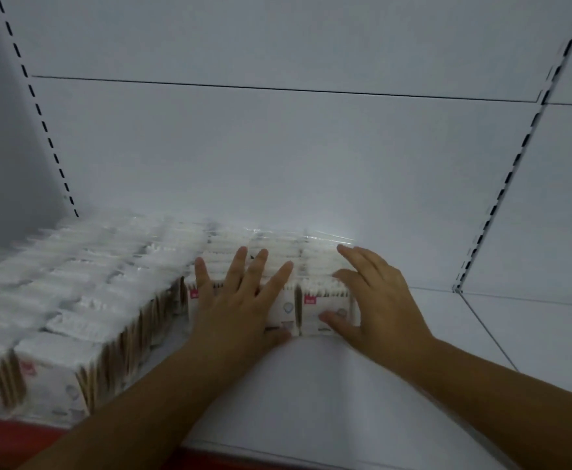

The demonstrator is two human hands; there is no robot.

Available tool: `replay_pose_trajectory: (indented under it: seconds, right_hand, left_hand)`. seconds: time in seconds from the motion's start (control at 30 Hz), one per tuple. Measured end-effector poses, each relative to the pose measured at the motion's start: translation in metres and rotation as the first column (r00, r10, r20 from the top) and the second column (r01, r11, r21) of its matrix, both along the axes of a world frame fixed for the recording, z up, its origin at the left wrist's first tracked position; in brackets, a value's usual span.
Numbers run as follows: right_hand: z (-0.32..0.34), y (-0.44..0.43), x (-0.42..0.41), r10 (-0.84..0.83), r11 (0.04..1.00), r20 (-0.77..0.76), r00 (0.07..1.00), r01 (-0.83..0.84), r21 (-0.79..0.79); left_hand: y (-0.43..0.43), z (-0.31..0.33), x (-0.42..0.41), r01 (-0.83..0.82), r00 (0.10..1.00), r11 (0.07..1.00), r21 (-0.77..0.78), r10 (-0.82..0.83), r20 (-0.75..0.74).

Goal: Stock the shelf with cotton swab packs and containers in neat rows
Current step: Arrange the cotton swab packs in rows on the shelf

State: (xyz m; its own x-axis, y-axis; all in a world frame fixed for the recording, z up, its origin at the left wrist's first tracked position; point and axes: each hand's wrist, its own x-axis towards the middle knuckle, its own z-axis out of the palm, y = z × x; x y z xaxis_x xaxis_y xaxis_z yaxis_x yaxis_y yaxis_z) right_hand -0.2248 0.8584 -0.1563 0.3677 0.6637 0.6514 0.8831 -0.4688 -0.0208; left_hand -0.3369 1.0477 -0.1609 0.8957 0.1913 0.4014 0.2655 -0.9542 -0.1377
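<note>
Clear-wrapped cotton swab packs (pixel 74 293) with wooden sticks stand in tight rows on the left half of the white shelf (pixel 328 385). A shorter group of packs (pixel 315 259) stands against the back panel in the middle. My left hand (pixel 237 300) lies flat, fingers spread, over the top and front of that group's left packs. My right hand (pixel 376 296) cups the rightmost pack (pixel 325 300), thumb on its front face and fingers over its top. Both hands press on the packs without lifting any.
The white back panel (pixel 294 147) rises behind the packs, with slotted uprights at left (pixel 40 113) and right (pixel 515 164). A red strip (pixel 13 435) runs along the shelf's front edge. Bare shelf surface lies right of and in front of my hands.
</note>
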Motion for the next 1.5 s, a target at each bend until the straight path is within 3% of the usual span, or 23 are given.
replay_pose_trajectory:
  seconds: [0.2,0.37,0.53,0.6,0.73,0.83,0.93,1.03,1.1,1.23,1.4,1.5]
  right_hand:
    - [-0.018,0.008,0.001,0.057,0.997,-0.057,0.997,-0.054,0.054]
    - [-0.02,0.01,0.003,0.035,0.997,-0.043,0.998,-0.032,0.066]
    - [-0.015,0.008,0.0,0.013,0.999,-0.044,0.999,-0.014,-0.03]
    - [-0.012,0.006,-0.004,0.039,0.996,-0.085,0.996,-0.045,-0.08]
    - [0.009,-0.027,-0.002,0.087,0.996,-0.267,0.96,-0.085,0.018]
    - [0.042,-0.099,0.013,-0.071,0.965,-0.226,0.972,0.009,-0.263]
    - [0.082,-0.201,0.024,-0.335,0.797,-0.13,0.933,0.207,-0.567]
    - [0.113,-0.316,0.022,-0.575,0.713,-0.133,0.807,0.415,-0.565]
    - [0.124,-0.392,0.012,-0.668,0.67,-0.136,0.732,0.511,-0.539]
    - [0.134,-0.539,-0.016,-0.77,0.548,-0.047,0.636,0.622,-0.559]
    - [0.136,-0.691,-0.041,-0.891,0.427,-0.123,0.437,0.714,-0.555]
    - [0.13,-0.754,-0.037,-0.91,0.41,-0.174,0.378,0.743,-0.53]
  left_hand:
    - [0.008,-0.005,-0.003,0.11,0.985,0.985,-0.13,-0.09,0.145]
    - [0.01,-0.006,-0.001,0.066,0.993,0.994,-0.085,-0.057,0.103]
    - [0.006,-0.005,0.002,-0.023,1.0,1.0,0.005,0.023,0.004]
    - [0.006,-0.003,0.001,-0.052,0.997,0.997,0.049,0.054,-0.047]
    - [-0.017,0.016,-0.009,-0.074,0.997,0.996,0.047,0.075,-0.022]
    - [-0.089,0.052,0.019,0.028,0.991,0.997,-0.078,-0.038,-0.131]
    - [-0.194,0.1,0.065,0.174,0.916,0.951,-0.255,-0.251,-0.312]
    - [-0.301,0.144,0.105,0.203,0.839,0.919,-0.337,-0.341,-0.424]
    - [-0.373,0.162,0.122,0.268,0.831,0.909,-0.318,-0.386,-0.4]
    - [-0.499,0.168,0.144,0.44,0.774,0.83,-0.344,-0.544,-0.324]
    - [-0.612,0.161,0.167,0.56,0.706,0.764,-0.321,-0.643,-0.298]
    - [-0.666,0.143,0.186,0.622,0.653,0.729,-0.286,-0.684,-0.324]
